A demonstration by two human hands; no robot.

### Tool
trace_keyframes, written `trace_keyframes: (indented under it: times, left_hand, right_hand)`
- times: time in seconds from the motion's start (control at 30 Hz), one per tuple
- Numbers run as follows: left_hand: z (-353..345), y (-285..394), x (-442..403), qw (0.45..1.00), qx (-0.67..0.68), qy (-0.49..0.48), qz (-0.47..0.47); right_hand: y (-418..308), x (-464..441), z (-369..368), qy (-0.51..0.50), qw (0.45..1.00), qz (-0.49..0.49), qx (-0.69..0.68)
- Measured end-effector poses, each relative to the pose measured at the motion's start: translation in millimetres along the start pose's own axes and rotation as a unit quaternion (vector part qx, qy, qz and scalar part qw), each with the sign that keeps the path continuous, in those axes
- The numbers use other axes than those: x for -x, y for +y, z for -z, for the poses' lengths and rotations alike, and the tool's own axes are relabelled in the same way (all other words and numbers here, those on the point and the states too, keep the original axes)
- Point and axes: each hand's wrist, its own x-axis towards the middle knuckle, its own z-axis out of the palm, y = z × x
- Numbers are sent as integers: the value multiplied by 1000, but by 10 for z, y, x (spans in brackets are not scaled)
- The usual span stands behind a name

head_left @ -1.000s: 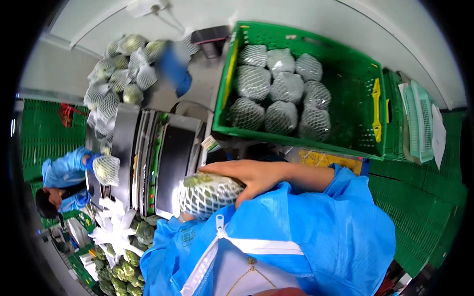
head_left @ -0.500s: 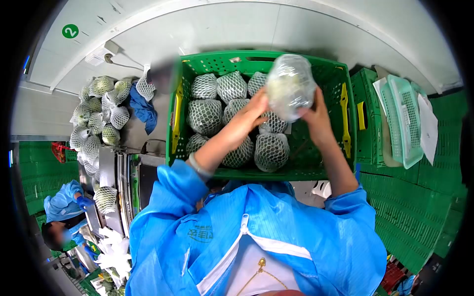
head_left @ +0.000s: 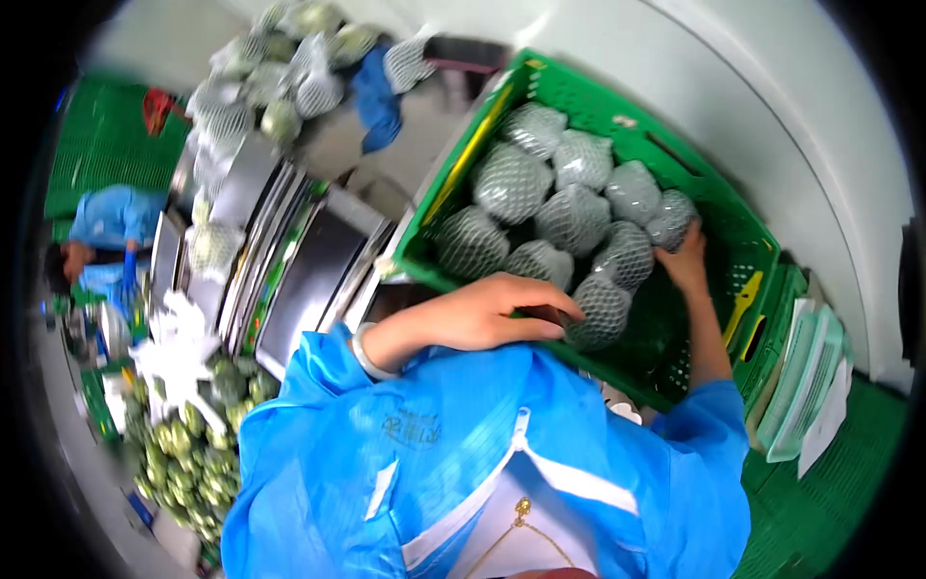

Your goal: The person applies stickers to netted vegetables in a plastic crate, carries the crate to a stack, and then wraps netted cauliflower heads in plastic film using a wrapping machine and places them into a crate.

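A green crate (head_left: 719, 198) holds several round, pale fruits in white foam nets and shiny clear wrap; their exact kind is hard to make out. My right hand (head_left: 687, 259) reaches inside it, its fingers against the net-wrapped fruit (head_left: 671, 218) at the right end of the far row. My left hand (head_left: 497, 311) hovers over the crate's near edge, holding nothing, with thumb and fingers apart. Its fingertips come close to another netted fruit (head_left: 600, 311) in the near part of the crate.
On the left, netted fruits (head_left: 227, 124) are heaped beside a blue cloth (head_left: 376, 99). Flat panels (head_left: 309, 261) stand below them, with a pile of green produce (head_left: 188, 449) lower down. A pale green basket (head_left: 805, 381) lies right. Another person (head_left: 111, 217) works far left.
The wrapped fruit held up in both hands is down in the crate under my right hand. My left hand has come back toward the near edge. The view has turned and shifted left.
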Motion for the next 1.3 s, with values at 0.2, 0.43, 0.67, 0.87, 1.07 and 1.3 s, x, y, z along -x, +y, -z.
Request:
trace_keyframes:
  times: [0.2, 0.43, 0.67, 0.87, 1.07, 1.3]
  left_hand:
    - [58, -74, 1513, 984, -156, 30, 86]
    - [-53, -451, 2617, 980, -125, 88, 129]
    - [-102, -748, 3640, 926, -32, 289, 242]
    - [92, -660, 4107, 947, 33, 285, 147]
    - [470, -556, 4948, 839, -17, 517, 171]
    - [1028, -1193, 5250, 390, -366, 699, 475]
  right_hand:
    - [-2155, 511, 846, 3, 963, 197, -183]
    - [-4221, 1773, -845, -483, 633, 577, -183]
    - [-4955, 2268, -1988, -555, 631, 536, -77]
    - [-5120, 2426, -2755, -383, 660, 643, 66]
    - [-6094, 1828, -1639, -486, 646, 584, -77]
    - [-6983, 891, -2071, -117, 847, 516, 51]
